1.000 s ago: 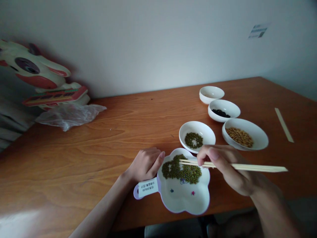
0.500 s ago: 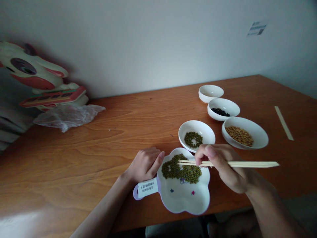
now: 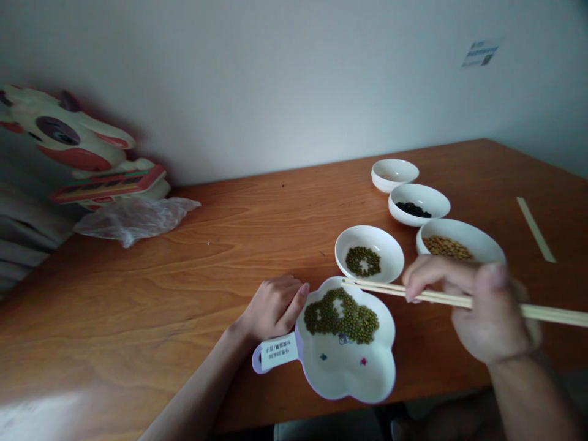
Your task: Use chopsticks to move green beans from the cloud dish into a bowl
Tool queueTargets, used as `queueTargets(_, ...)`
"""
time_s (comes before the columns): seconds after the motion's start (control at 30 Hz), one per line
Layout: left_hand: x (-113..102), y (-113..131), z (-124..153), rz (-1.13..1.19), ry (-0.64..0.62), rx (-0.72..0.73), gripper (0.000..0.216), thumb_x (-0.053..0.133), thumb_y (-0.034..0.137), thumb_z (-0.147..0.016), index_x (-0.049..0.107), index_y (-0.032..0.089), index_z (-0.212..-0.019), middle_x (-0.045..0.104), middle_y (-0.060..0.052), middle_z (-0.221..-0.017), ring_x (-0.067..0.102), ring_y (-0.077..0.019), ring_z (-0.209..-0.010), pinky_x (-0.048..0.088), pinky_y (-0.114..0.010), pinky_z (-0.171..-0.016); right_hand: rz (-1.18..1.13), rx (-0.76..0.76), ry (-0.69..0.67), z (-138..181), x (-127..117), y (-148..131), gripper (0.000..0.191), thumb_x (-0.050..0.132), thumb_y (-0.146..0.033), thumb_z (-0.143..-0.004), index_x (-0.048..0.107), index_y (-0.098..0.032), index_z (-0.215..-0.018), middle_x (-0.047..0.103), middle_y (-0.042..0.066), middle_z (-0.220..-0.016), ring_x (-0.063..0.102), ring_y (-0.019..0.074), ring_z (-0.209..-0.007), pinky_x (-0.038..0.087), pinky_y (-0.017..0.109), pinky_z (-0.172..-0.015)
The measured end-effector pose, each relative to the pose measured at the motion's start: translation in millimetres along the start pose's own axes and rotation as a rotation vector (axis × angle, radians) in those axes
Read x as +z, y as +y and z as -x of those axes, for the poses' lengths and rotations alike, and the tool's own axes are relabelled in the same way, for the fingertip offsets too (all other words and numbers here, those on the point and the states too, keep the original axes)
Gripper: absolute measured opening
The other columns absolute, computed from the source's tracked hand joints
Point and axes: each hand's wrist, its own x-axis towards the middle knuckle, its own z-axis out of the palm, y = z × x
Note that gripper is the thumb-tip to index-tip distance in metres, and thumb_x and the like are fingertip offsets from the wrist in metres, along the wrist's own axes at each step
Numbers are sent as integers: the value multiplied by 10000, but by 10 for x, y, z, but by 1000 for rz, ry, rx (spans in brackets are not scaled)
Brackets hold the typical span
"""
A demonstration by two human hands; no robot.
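A white flower-shaped bowl (image 3: 349, 380) with a lilac rim and a labelled handle (image 3: 279, 351) lies near the table's front edge. Green mung beans (image 3: 353, 318) cover its far half. My left hand (image 3: 278, 306) rests at its left side, fingers curled and thumb against the rim. In my right hand (image 3: 478, 306), blurred, is a pair of wooden chopsticks (image 3: 390, 288). Their tips are above the bowl's far rim, with a small brownish speck at the end that I cannot make out clearly. Just beyond stands a round white bowl (image 3: 390, 254) with more mung beans (image 3: 362, 262) in it.
To the right, white bowls hold tan beans (image 3: 445, 247) and black beans (image 3: 412, 209); a farther white bowl (image 3: 395, 174) has pale contents. A pale strip (image 3: 535, 229) lies at far right. A crumpled plastic bag (image 3: 138, 220) and a cow toy (image 3: 87, 141) occupy the left back.
My right hand has moved right, and the chopstick tips have lifted from among the mung beans to the bowl's far rim. My left hand stays beside the bowl; the view has shifted slightly.
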Motion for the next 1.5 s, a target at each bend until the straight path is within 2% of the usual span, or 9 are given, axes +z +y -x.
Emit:
queueTargets(0.1, -11, 15, -9, -2, 1, -5, 448, 287, 301, -1144, 440, 199, -735, 524, -3, -697, 455, -149, -640, 363, -325, -663, 28, -8, 233, -2, -67, -11, 748, 203, -646, -1098, 771, -281, -775, 704, 77, -765, 654, 268, -792, 462, 405, -686)
queueTargets(0.17, -20, 25, -14, -4, -3, -10, 451, 285, 304, -1144, 438, 200, -733, 521, -2, -695, 458, -149, -640, 369, -324, -666, 102, 29, 275, -15, -92, 19, 752, 214, -668, -1092, 771, -262, -793, 710, 78, -770, 648, 257, -782, 451, 401, -678)
queueTargets(0.23, -27, 32, -18, -6, -4, -16, 454, 284, 308, -1145, 437, 200, -731, 523, -2, -694, 463, -149, -642, 373, -324, -668, 157, 64, 249, -23, -106, 67, 763, 199, -683, -1088, 768, -247, -828, 713, 71, -774, 636, 237, -752, 443, 395, -678)
queueTargets(0.33, -30, 36, -20, -11, -4, -13, 462, 280, 314, -1144, 438, 200, -726, 521, -2, -690, 457, -150, -635, 372, -325, -663, 97, 43, 163, -15, -105, 106, 768, 167, -697, -1081, 743, -259, -824, 700, 62, -789, 637, 239, -793, 447, 380, -688)
queueTargets(0.5, -20, 29, -15, -23, 7, -7, 461, 285, 307, -1144, 461, 199, -731, 528, -4, -693, 457, -152, -635, 368, -324, -656, 66, 69, -201, -19, -18, -7, 698, 221, -686, -1086, 700, -250, -826, 681, 38, -773, 606, 204, -722, 426, 352, -666)
queueTargets(0.63, -10, 21, -13, -21, 8, -3, 459, 282, 306, -1145, 463, 201, -737, 533, -7, -697, 450, -156, -636, 359, -328, -659, 108, 118, -331, -67, 74, -69, 628, 251, -622, -1111, 664, -232, -842, 643, 25, -742, 567, 176, -661, 407, 337, -628)
queueTargets(0.8, -12, 28, -10, -14, 3, -13, 470, 266, 318, -1147, 455, 204, -732, 536, -11, -692, 456, -163, -646, 362, -333, -669, 142, 83, -366, -97, 123, -30, 584, 255, -575, -1125, 665, -231, -889, 654, 21, -752, 580, 167, -663, 421, 326, -625)
queueTargets(1.13, -8, 20, -8, -31, 6, -8, 488, 260, 325, -1148, 492, 205, -735, 562, -20, -701, 476, -167, -647, 382, -334, -669, 152, 64, -340, -92, 149, -18, 531, 293, -520, -1129, 672, -235, -892, 665, 23, -742, 607, 175, -661, 453, 322, -624)
queueTargets(1.5, -12, 30, -17, -60, 12, -2, 491, 260, 318, -1147, 492, 200, -730, 567, -19, -692, 492, -160, -637, 392, -327, -655, 116, -82, -228, -86, 200, 35, 526, 318, -426, -1133, 691, -220, -825, 669, 21, -703, 613, 162, -618, 437, 315, -596)
